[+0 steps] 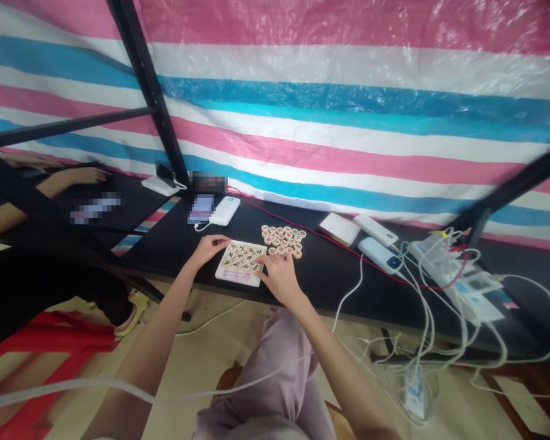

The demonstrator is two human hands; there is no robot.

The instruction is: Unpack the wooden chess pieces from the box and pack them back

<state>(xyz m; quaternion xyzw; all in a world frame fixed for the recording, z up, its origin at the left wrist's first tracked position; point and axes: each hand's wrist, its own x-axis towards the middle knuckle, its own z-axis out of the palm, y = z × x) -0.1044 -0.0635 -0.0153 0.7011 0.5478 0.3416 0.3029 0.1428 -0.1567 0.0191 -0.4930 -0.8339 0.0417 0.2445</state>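
Observation:
A shallow white box [219, 272] lies on the black table in front of me. Rows of round wooden xiangqi pieces [242, 256] fill most of it, and pink printed lines show on its bare near part. The fingers of my left hand [209, 249] are closed on its far left corner. My right hand [280, 278] is at the right edge, with thumb and forefinger pinched about a xiangqi piece [255, 267] at the end of a row. Just beyond the box, a loose group of pieces [282, 235] with mostly red characters lies face up on the table.
Behind the box are a white power bank [225, 211] and a phone [201, 208]. To the right lie a small white box [339, 228], a blue power bank [379, 254] and tangled white cables [424, 305]. A red cable [297, 227] crosses the table. Another person's hand [85, 176] is at far left.

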